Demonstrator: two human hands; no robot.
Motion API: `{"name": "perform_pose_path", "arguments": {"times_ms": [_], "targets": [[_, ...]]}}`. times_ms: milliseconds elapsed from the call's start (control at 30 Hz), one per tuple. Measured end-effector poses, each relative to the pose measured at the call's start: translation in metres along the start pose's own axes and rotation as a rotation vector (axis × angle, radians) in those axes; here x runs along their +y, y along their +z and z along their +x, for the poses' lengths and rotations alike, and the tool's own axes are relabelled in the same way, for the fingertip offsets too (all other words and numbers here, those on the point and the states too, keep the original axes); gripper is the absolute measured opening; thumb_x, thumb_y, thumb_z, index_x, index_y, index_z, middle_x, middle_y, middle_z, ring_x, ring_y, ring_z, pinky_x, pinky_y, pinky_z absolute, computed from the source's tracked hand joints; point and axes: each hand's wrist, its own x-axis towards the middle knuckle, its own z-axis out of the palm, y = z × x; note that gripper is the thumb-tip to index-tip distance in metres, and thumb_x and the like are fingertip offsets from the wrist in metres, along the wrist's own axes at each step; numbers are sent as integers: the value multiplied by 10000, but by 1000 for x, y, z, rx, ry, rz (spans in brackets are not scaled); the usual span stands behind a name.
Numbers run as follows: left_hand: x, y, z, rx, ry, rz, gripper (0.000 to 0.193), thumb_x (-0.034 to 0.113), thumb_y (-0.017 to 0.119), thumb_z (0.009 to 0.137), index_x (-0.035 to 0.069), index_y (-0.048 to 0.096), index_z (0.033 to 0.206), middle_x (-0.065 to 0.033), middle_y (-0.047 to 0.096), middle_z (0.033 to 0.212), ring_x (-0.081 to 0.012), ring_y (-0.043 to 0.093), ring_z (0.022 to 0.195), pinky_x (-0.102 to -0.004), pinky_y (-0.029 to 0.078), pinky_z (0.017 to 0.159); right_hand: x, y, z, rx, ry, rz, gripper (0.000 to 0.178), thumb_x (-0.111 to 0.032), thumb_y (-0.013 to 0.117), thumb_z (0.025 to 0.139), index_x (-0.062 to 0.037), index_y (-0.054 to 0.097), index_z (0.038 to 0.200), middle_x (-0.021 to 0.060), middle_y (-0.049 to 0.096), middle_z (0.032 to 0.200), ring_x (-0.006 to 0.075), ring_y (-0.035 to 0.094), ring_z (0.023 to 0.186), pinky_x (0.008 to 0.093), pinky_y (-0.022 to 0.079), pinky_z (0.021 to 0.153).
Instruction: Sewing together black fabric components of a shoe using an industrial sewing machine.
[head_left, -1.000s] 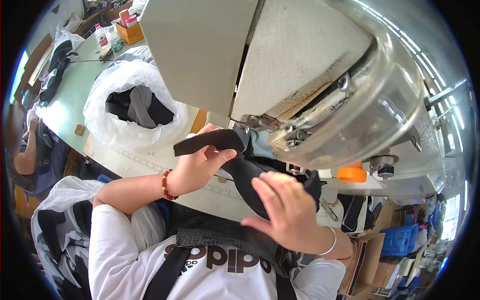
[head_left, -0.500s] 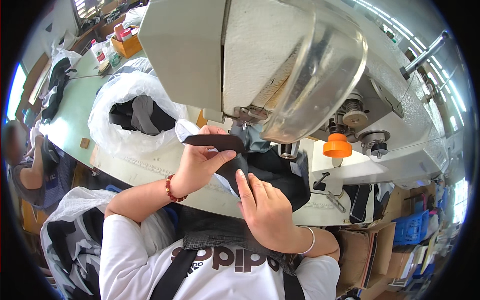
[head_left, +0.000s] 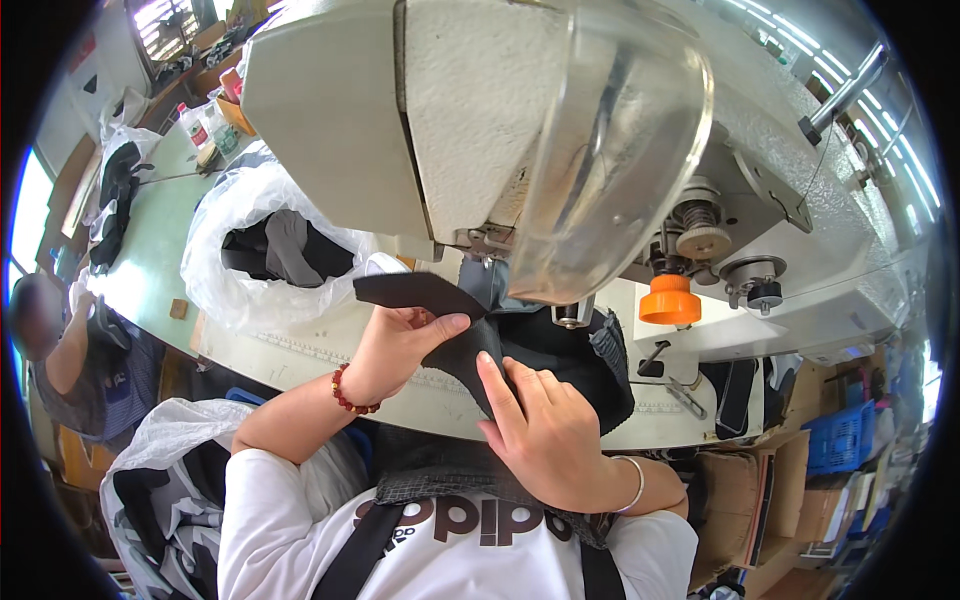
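Observation:
Under the sewing machine's head (head_left: pixel 480 150) lies a black fabric piece (head_left: pixel 565 370) with a gathered edge at its right side. A stiff, curved dark flap (head_left: pixel 420 292) rises from it at the left. My left hand (head_left: pixel 393 345) is closed on this flap, thumb on top and the other fingers mostly hidden behind it. Flat against the black fabric, just right of the flap, rest the stretched fingers of my right hand (head_left: pixel 540 430). The needle area is partly hidden behind a clear plastic guard (head_left: pixel 620 150).
A white plastic bag (head_left: pixel 215 270) of dark and grey cloth stands at the left. Scissors (head_left: pixel 687 398) and a phone-like black object (head_left: pixel 738 395) lie at the right. An orange knob (head_left: pixel 669 300) hangs from the machine. Another person (head_left: pixel 85 360) sits at far left.
The view has shifted slightly, so the machine head appears further left. My left hand still grips the flap, which shows more of its length. The light cloth behind it is less visible.

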Motion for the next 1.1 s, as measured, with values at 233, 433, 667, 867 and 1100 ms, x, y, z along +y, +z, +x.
{"name": "perform_pose_path", "arguments": {"times_ms": [233, 433, 667, 867, 1100], "targets": [[8, 1, 4, -9, -125, -64, 150, 32, 789, 939, 39, 736, 1080, 38, 711, 962, -30, 593, 808, -236, 479, 694, 0, -5, 5, -11, -32, 20, 856, -190, 873, 694, 5, 552, 1464, 176, 658, 1177, 277, 653, 946, 364, 508, 749], [10, 8, 5, -77, 67, -49, 75, 8, 771, 946, 31, 711, 984, 22, 706, 962, -35, 620, 822, -231, 492, 691, 13, -24, 18, -182, -54, 190, 794, -293, 854, 772, -3, 548, 1445, 162, 635, 1202, 291, 647, 961, 383, 520, 766], [4, -1, 7, -82, 106, 73, 70, 1, 761, 953, 41, 709, 977, 66, 651, 910, 10, 542, 780, -173, 414, 655, 60, -18, 43, 144, -55, -160, 119, -133, 764, 830, -85, 698, 917, 66, 687, 905, 273, 630, 844, 444, 474, 765], [7, 0, 7, -100, 176, 151, 74, 10, 768, 949, 37, 723, 1002, 52, 650, 915, -5, 534, 808, -192, 418, 681, 84, -6, 53, 103, -90, 171, 136, -73, 743, 814, -80, 710, 945, 82, 700, 868, 302, 665, 759, 423, 518, 679], [12, -5, 6, -150, 330, 241, 76, -40, 737, 945, -10, 724, 1013, -1, 664, 957, -56, 618, 919, -233, 492, 828, 85, -15, 55, 114, -178, 66, 93, -90, 706, 835, -116, 723, 923, 60, 678, 734, 273, 662, 640, 386, 525, 568]]}}
